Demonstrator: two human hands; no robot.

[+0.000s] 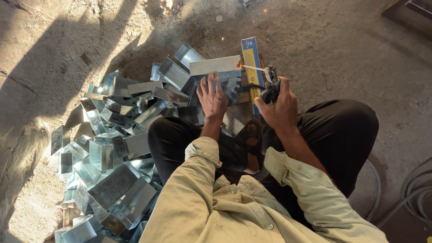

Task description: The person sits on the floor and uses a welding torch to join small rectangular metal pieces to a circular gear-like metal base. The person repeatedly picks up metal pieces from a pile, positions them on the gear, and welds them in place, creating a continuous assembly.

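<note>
Bare, dusty concrete floor (342,49), sun-patched. Left of the left hand (213,96) lies a heap of open metal boxes (112,148), nothing visible inside them. Its fingers press flat on a metal sheet (215,65). The right hand (281,108) grips a welding holder (271,83), rod tip glowing at the sheet's edge, just beyond the fingers.

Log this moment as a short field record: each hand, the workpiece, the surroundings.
left hand: flat, fingers spread, pressing on a sheet-metal box
right hand: gripped around a welding electrode holder
electrode rod: points left from the holder, its tip glowing orange at the box's right edge
yellow and blue carton: lies on the ground under the rod
pile of metal boxes: heaped on the person's left
ground: bare concrete
cables: at far right
</note>
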